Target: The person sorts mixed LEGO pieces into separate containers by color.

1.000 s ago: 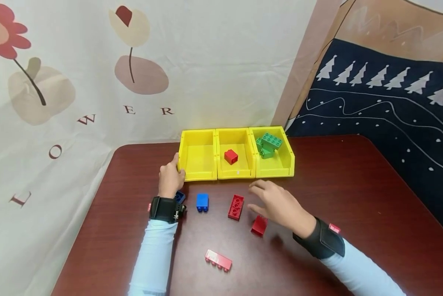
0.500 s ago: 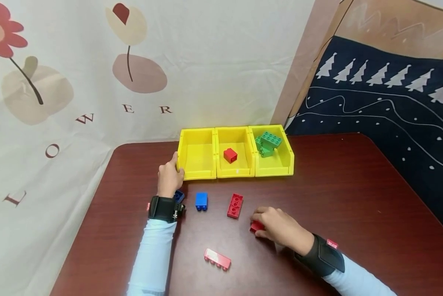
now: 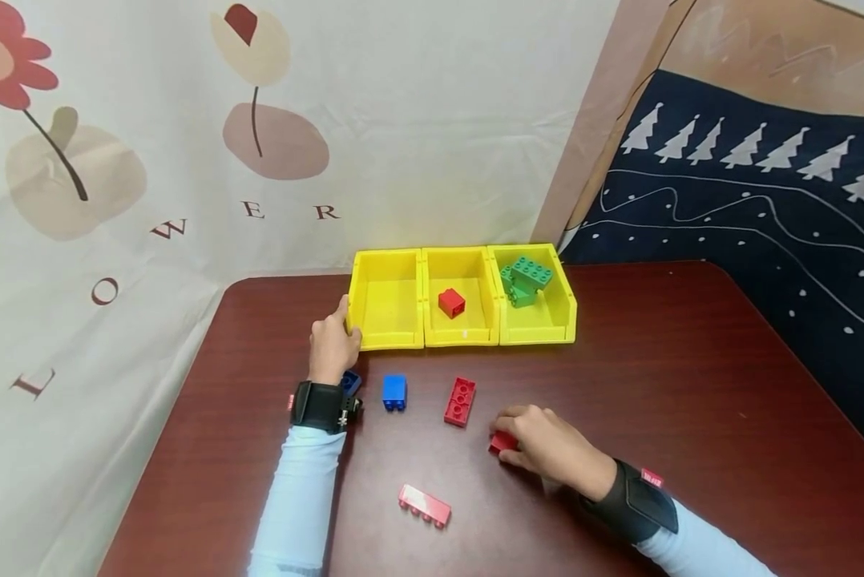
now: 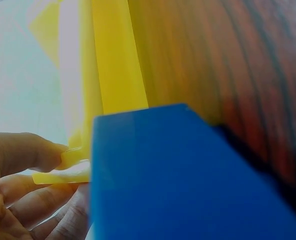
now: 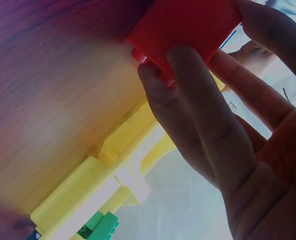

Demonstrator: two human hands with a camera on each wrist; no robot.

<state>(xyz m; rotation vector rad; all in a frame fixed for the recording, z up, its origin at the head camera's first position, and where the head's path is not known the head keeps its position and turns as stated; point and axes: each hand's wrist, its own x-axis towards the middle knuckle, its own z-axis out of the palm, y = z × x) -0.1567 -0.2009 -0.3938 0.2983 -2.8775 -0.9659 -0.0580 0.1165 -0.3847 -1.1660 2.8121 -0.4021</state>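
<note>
My left hand (image 3: 331,349) grips the left wall of the leftmost yellow bin (image 3: 387,340); in the left wrist view the thumb lies on one side of its edge and the fingers on the other. My right hand (image 3: 555,450) holds a red toy brick (image 3: 502,442) low over the table, with thumb and fingertips around it in the right wrist view. To its left lies another red brick (image 3: 460,402), studless side up. A dark blue brick (image 3: 350,382), partly hidden, sits by my left wrist, with a brighter blue brick (image 3: 394,393) to its right.
The middle yellow bin (image 3: 478,324) contains one red brick (image 3: 451,304). Several green bricks (image 3: 530,273) are piled in the right bin (image 3: 558,332). Nearer me, a long pinkish-red brick (image 3: 425,506) lies on its side. A cloth-covered wall (image 3: 432,120) stands behind the bins.
My right hand has come down toward me from near the bins and taken hold of the red brick. My left hand has kept its place on the yellow bin.
</note>
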